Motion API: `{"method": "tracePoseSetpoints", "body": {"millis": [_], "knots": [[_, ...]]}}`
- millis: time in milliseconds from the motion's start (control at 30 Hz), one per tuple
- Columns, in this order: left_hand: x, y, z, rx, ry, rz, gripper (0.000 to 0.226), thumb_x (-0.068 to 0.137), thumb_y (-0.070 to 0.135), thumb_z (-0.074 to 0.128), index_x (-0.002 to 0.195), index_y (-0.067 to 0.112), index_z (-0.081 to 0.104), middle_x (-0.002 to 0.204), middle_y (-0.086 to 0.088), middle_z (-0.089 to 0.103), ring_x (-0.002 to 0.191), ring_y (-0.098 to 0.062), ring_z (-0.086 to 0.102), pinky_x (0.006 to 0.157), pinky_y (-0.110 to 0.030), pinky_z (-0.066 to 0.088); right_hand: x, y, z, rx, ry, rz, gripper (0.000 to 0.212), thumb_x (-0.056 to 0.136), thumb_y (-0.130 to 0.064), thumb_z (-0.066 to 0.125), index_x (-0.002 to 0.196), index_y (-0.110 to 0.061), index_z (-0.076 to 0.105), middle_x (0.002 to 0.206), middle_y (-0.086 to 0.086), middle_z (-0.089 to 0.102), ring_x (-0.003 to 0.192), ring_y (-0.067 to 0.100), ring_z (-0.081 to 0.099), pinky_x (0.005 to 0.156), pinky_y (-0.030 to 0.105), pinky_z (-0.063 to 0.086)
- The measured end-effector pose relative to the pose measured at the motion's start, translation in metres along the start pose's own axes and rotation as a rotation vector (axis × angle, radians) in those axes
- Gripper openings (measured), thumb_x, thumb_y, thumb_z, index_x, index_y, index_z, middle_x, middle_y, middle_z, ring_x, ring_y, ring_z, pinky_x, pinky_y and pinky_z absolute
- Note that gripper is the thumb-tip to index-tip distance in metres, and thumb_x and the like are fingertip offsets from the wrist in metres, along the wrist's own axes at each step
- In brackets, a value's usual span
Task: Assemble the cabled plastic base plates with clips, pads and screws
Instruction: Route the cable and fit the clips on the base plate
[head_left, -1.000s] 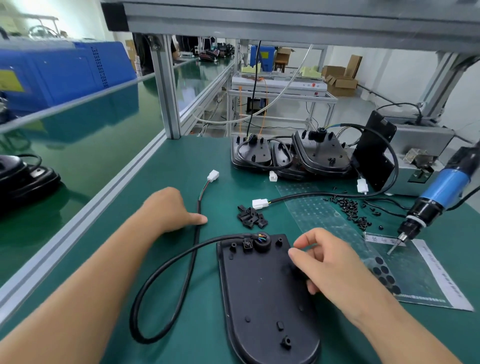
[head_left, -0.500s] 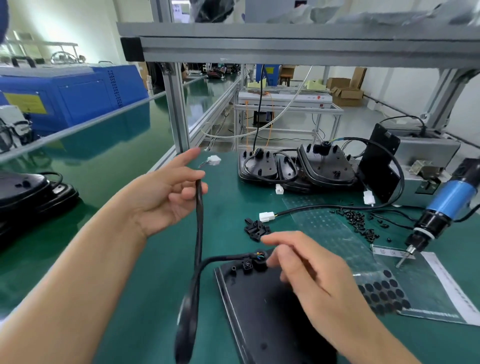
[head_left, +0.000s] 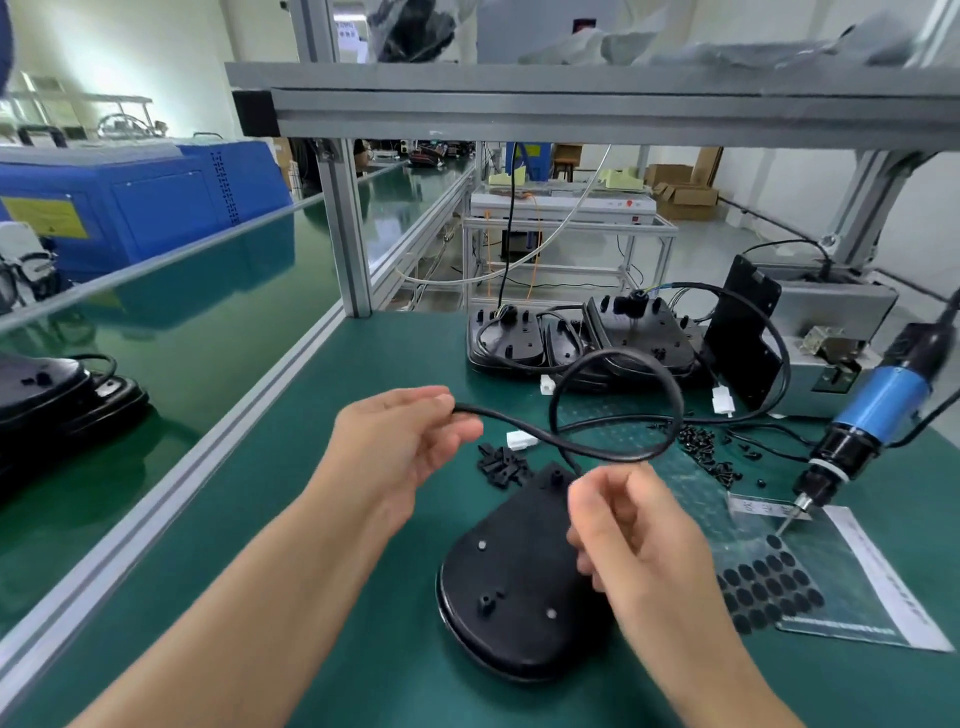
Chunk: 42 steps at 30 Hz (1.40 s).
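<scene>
A black plastic base plate (head_left: 519, 587) lies on the green mat, turned so its narrow end points away from me. Its black cable (head_left: 618, 410) rises in a loop above the mat. My left hand (head_left: 400, 447) pinches the cable's free end. My right hand (head_left: 628, 535) hovers blurred over the plate's right edge, fingers curled near where the cable leaves the plate; what it grips is unclear. A heap of black clips (head_left: 501, 465) lies just beyond the plate. Black screws (head_left: 701, 447) are scattered to the right. A sheet of round black pads (head_left: 769, 587) lies at right.
A blue electric screwdriver (head_left: 878, 415) hangs at right, its tip over the pad sheet. More cabled base plates (head_left: 587, 343) are stacked at the back. A white connector (head_left: 522, 440) lies on the mat. An aluminium frame post (head_left: 345, 234) and rail border the left.
The base plate has been turned on the mat. My left hand swung the cable from hanging down at the left into a raised loop over the plate. My right hand drew back toward me.
</scene>
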<state>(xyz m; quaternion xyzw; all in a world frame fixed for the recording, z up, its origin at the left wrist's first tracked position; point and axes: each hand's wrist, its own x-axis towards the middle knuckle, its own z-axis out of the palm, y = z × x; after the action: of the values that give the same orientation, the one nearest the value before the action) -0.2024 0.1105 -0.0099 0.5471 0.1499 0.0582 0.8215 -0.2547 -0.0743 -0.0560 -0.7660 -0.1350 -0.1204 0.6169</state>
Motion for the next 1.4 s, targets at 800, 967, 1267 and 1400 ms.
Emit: {"method": "tracePoseSetpoints", "body": {"millis": [800,967,1267,1400], "knots": [[0.003,-0.032,-0.012,1.533,-0.477,0.070,0.075,0.057,0.079,0.060,0.114,0.032,0.049,0.097,0.021,0.049,0.098,-0.006,0.053,0.079,-0.024,0.042,0.020,0.030,-0.025,-0.702,-0.016,0.209,0.031,0.091,-0.028,0.059,0.121,-0.036,0.058,0.115,-0.016,0.058,0.115,0.010,0.054,0.090,0.025,0.042],[0.000,-0.034,-0.029,1.113,-0.445,0.047,0.044,0.067,0.055,0.071,0.093,0.021,0.062,0.085,0.006,0.071,0.072,-0.009,0.066,0.063,-0.021,0.050,0.029,0.024,-0.016,-0.599,0.041,0.050,0.026,0.089,-0.028,0.064,0.114,-0.034,0.063,0.094,-0.033,0.050,0.095,-0.011,0.049,0.078,0.005,0.035],[-0.016,-0.026,-0.056,0.231,-0.156,0.035,0.051,0.071,0.026,0.082,0.111,0.011,0.054,0.093,-0.015,0.074,0.081,-0.032,0.072,0.063,-0.032,0.057,0.079,0.005,0.042,-0.181,0.130,0.004,0.042,0.092,-0.027,0.058,0.133,-0.032,0.051,0.128,-0.017,0.055,0.119,0.001,0.050,0.097,0.022,0.040],[-0.016,-0.024,-0.074,0.122,-0.023,0.081,0.054,0.070,0.026,0.083,0.113,0.014,0.053,0.096,-0.013,0.074,0.085,-0.033,0.072,0.067,-0.036,0.058,0.089,0.008,0.073,-0.047,0.075,0.047,0.032,0.095,-0.020,0.055,0.126,-0.027,0.058,0.113,-0.019,0.060,0.105,-0.013,0.054,0.090,0.014,0.043]]}}
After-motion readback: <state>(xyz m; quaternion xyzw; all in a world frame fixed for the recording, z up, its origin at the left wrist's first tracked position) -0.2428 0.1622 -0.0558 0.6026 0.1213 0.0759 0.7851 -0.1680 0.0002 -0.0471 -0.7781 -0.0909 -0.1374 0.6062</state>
